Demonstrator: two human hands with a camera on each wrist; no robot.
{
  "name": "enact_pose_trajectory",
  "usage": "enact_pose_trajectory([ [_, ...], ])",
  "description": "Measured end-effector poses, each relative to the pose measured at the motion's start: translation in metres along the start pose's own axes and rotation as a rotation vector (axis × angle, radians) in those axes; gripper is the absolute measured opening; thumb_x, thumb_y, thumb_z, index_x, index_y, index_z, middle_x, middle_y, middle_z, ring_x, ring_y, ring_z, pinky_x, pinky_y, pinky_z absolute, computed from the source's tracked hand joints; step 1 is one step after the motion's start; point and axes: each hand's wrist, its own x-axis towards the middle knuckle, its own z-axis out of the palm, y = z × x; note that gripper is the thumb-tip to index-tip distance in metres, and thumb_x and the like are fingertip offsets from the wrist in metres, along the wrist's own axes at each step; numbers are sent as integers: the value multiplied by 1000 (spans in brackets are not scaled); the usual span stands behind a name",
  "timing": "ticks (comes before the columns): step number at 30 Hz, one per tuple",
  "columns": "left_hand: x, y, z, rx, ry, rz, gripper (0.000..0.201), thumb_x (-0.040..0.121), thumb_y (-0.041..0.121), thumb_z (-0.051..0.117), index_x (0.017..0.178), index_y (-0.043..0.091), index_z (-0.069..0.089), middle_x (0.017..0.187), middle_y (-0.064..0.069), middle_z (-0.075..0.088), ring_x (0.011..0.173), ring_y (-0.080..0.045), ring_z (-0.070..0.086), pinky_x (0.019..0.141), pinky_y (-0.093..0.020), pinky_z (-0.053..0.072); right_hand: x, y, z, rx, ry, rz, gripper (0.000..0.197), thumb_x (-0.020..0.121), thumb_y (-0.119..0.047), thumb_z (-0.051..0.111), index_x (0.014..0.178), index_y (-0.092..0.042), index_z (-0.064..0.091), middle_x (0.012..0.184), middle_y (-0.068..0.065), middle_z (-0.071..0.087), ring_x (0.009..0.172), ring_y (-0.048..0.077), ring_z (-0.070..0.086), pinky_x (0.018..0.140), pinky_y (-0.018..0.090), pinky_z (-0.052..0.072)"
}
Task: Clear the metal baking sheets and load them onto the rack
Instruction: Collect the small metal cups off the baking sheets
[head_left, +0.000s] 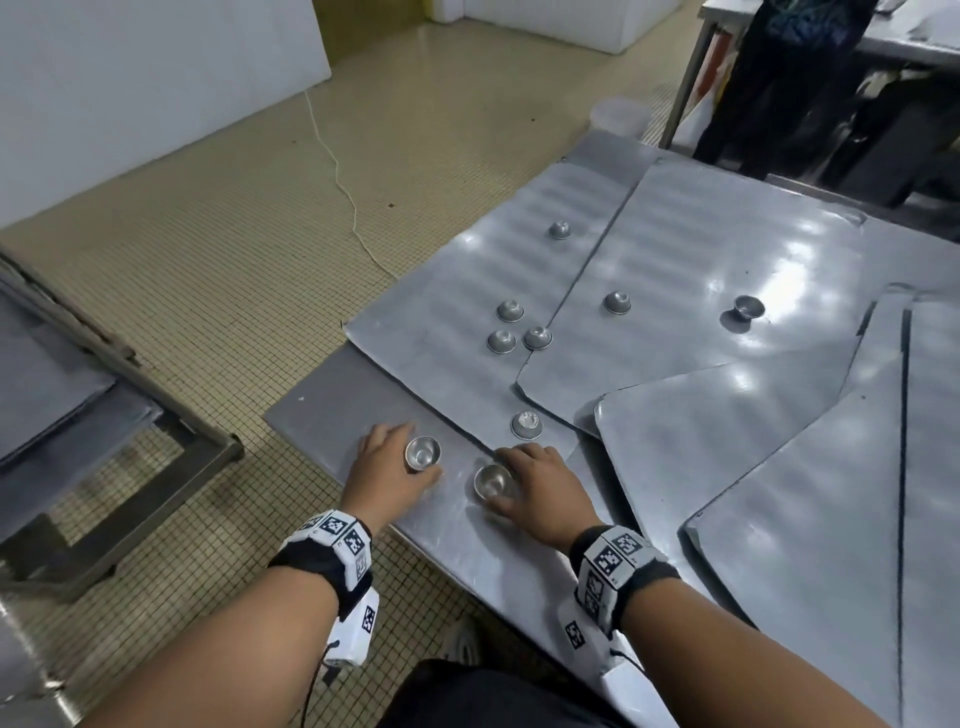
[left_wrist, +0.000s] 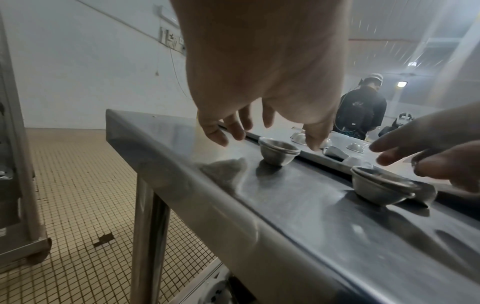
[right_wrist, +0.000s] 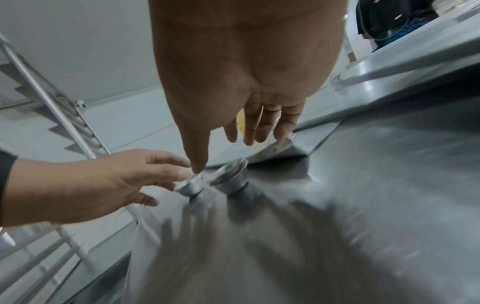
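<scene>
While both hands sit low over the near edge of the steel table, neither one is actually gripping anything. The left hand has its fingers loosely spread above an upright stack of little metal cups, and in the left wrist view the fingers hang clear of the cups. The right hand is relaxed too, fingers straight, right beside a second cup stack; can't tell if the thumb touches it. Baking sheets are spread all over the table, overlapping each other: the nearest one has several cups sitting upside down on it, the next sheet has one upside down and one upright cup. Off to the left, across the tiled floor, is the rack with sheets in it.
</scene>
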Motion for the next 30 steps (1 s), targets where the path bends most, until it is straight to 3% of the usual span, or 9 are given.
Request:
enact_pose_trajectory([
  [4, -8, 21, -9, 8, 72, 34, 54, 88, 43, 70, 135, 19, 56, 137, -1, 49, 127, -23, 46, 103, -40, 46, -6, 17, -20, 75, 73, 44, 53, 85, -50, 70, 131, -23, 63, 131, 0, 59, 122, 22, 53, 101, 32, 42],
  [9, -5, 55, -26, -48, 18, 113, 34, 91, 40, 70, 119, 22, 67, 100, 7, 68, 91, -11, 64, 82, -29, 54, 4, 29, -43, 133, 160, 80, 42, 87, -43, 68, 124, -23, 66, 120, 0, 63, 106, 21, 63, 89, 32, 48],
  [14, 15, 79, -39, -22, -41, 162, 28, 89, 36, 71, 113, 23, 68, 93, 7, 66, 88, -13, 65, 84, -31, 55, 18, 26, -49, 131, 106, 145, 39, 88, -43, 66, 121, -21, 66, 119, 4, 63, 103, 23, 63, 86, 34, 49],
  [18, 52, 90, -44, 54, -201, 238, 38, 87, 42, 72, 120, 23, 66, 95, 8, 67, 89, -11, 64, 83, -29, 51, 30, 29, -51, 127, 73, 187, 38, 91, -43, 64, 121, -21, 65, 117, 5, 62, 101, 22, 63, 84, 33, 48],
  [23, 105, 93, -49, 246, -487, 289, 59, 87, 48, 71, 138, 22, 54, 112, 0, 63, 102, -18, 61, 92, -30, 47, 48, 30, -46, 108, 15, 286, 48, 89, -34, 66, 136, -24, 59, 126, 8, 62, 114, 26, 60, 93, 32, 46],
  [27, 148, 89, -49, 258, -459, 360, 67, 88, 48, 69, 147, 26, 45, 126, -4, 61, 112, -21, 59, 95, -31, 46, 61, 29, -38, 59, -39, 351, 48, 84, -31, 70, 131, -31, 62, 117, 7, 65, 109, 29, 63, 83, 25, 42],
  [30, 176, 88, -45, 251, -450, 412, 70, 89, 43, 69, 151, 29, 39, 138, -8, 57, 121, -25, 57, 100, -35, 46, 67, 23, -36, 60, -29, 410, 46, 83, -35, 71, 128, -35, 62, 114, 4, 62, 107, 28, 62, 88, 30, 48],
])
